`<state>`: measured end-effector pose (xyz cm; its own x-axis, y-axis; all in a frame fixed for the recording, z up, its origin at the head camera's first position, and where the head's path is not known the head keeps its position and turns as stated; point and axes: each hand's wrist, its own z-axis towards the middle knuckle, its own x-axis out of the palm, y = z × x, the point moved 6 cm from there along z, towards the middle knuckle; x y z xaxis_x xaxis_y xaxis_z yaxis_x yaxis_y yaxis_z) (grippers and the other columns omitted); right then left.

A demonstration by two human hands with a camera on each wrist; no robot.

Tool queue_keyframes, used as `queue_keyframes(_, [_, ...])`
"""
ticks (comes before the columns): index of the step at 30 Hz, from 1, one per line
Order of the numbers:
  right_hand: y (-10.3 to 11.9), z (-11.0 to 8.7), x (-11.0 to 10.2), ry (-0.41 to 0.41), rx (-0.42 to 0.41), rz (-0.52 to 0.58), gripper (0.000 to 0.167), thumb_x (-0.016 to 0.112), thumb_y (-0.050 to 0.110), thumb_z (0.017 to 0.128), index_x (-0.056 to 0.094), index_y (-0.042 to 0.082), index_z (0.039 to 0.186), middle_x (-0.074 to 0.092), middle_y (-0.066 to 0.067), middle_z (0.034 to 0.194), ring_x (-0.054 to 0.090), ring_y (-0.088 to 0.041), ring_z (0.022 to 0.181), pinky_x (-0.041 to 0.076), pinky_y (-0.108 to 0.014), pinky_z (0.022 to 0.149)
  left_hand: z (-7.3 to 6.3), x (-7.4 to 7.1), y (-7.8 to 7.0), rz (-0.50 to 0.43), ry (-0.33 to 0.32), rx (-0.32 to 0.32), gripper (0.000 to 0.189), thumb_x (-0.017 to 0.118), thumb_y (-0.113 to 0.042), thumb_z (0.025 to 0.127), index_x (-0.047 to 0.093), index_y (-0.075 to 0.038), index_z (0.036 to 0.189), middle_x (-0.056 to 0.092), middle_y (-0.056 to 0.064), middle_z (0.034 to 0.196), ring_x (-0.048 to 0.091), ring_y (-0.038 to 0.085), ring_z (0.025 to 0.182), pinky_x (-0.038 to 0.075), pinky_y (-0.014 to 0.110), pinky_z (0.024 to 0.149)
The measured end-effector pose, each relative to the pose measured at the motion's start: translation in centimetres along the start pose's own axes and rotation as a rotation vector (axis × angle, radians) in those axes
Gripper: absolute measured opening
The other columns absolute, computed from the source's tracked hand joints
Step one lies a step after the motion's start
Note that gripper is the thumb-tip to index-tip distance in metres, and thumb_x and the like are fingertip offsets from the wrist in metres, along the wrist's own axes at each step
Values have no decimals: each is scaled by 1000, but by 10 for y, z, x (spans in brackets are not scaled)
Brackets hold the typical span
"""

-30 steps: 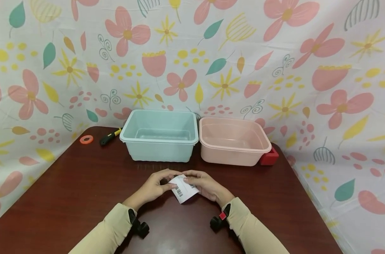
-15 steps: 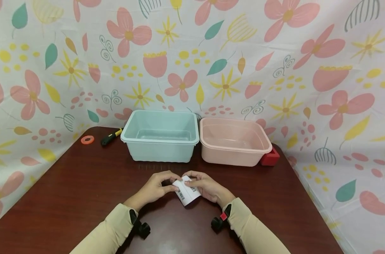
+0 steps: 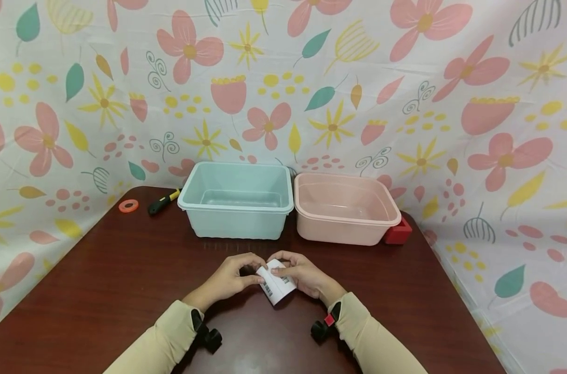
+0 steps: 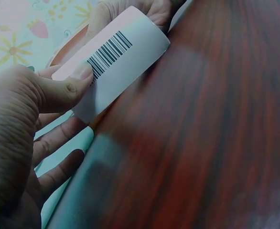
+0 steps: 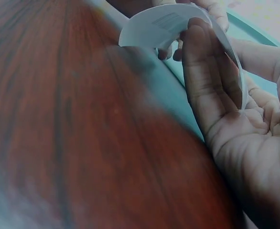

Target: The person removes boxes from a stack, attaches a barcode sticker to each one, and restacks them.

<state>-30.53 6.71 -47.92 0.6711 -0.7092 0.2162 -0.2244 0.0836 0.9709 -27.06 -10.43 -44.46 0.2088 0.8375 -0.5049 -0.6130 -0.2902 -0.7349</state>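
A white paper label [image 3: 275, 290] printed with black barcodes is held between both hands above the table. It bows into a curve, and its hollow underside shows in the right wrist view. My left hand [image 3: 228, 276] pinches its left part, thumb on a barcode [image 4: 109, 53], the lower fingers spread beneath. From the other side my right hand [image 3: 309, 276] grips it with the thumb on the printed face and fingers [image 5: 202, 71] behind the sheet.
Behind the hands stand a light blue bin [image 3: 237, 223] and a pink bin [image 3: 341, 232]. A red block-like object [image 3: 397, 232] sits beside the pink one. At the back left lie an orange ring [image 3: 128, 206] and a black-and-yellow handle [image 3: 162, 203]. Flowered cloth [image 3: 265, 67] hangs behind.
The label has gone from nearly flat to more curved and shifted slightly right and toward me. Both hands keep hold, the left thumb sliding a little along the edge.
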Motion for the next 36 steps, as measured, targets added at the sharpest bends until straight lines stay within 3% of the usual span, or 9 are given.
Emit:
queue_keyframes(9, [2, -1, 0, -20, -1, 2, 28, 68, 5, 94, 60, 4, 121, 70, -14, 103, 70, -23, 93, 58, -34, 73, 1, -7, -4, 40, -79, 77, 15, 79, -17, 88, 76, -23, 101, 63, -6, 107, 60, 13, 100, 52, 38, 81])
queue_keyframes(15, [4, 0, 0, -24, -22, 1, 28, 66, 4, 95, 58, 1, 122, 70, -15, 104, 70, -23, 93, 59, -35, 72, 1, -10, -3, 19, -128, 109, 10, 78, -14, 89, 78, -22, 95, 65, 2, 106, 60, 15, 100, 52, 33, 83])
queue_keyframes(21, [4, 1, -5, -86, -31, 10, 28, 67, 5, 94, 59, 1, 121, 70, -17, 104, 71, -25, 92, 59, -36, 72, 1, -12, -4, 38, -162, 127, 11, 79, -13, 88, 78, -22, 94, 66, 5, 107, 59, 15, 102, 51, 31, 84])
queue_keyframes(26, [4, 2, -7, -110, -35, 8, 31, 68, 5, 94, 58, 2, 123, 69, -16, 104, 71, -25, 93, 59, -36, 73, 1, -16, -7, 147, -219, 159, 14, 84, -17, 83, 79, -27, 91, 67, -7, 102, 56, 14, 100, 41, 43, 90])
queue_keyframes(30, [4, 1, -6, -107, -38, 0, 32, 68, 6, 94, 58, 1, 124, 69, -16, 104, 71, -25, 93, 59, -36, 74, 0, -18, -6, 235, -247, 130, 15, 86, -23, 81, 78, -32, 88, 66, -17, 100, 55, 10, 100, 31, 51, 90])
queue_keyframes(36, [4, 2, -6, -122, -30, 8, 30, 67, 5, 95, 58, 1, 123, 68, -17, 105, 71, -26, 94, 59, -37, 74, 0, -20, -8, 257, -243, 99, 13, 86, -24, 81, 78, -33, 87, 65, -18, 102, 54, 8, 103, 31, 51, 90])
